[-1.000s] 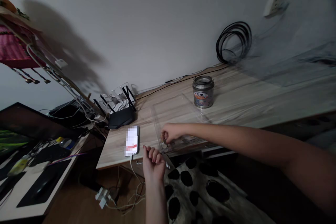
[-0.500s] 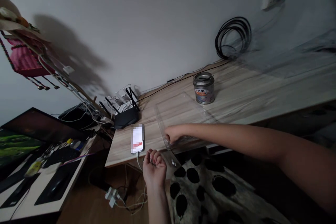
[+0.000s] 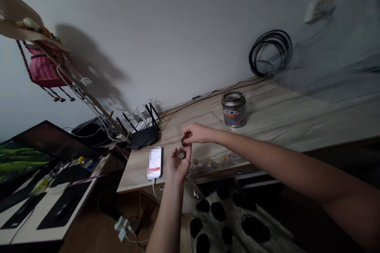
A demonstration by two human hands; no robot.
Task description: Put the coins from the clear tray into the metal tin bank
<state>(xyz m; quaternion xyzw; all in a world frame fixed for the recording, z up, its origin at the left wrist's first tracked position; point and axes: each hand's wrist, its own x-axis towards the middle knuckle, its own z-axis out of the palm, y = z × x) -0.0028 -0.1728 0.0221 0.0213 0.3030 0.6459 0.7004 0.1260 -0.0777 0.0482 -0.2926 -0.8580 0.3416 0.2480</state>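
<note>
My left hand is turned palm up and cupped, with round coins lying in it. My right hand hovers just above that palm and pinches a dark coin between thumb and fingertips. Below my right forearm, several gold and silver coins lie along the front edge of the table, on what looks like a clear plastic tray. Behind my right forearm stands a metal tin with a printed label; its contents are hidden.
A lit phone on a charging cable lies left of my hands. Behind it sit a black router and white plugs. A black cable coil leans on the wall. A second desk with a monitor stands at the left.
My right hand has risen from the clear tray to my left palm and now shows a coin. My left hand has moved up and opened somewhat. Coins at the table edge have come into view.
</note>
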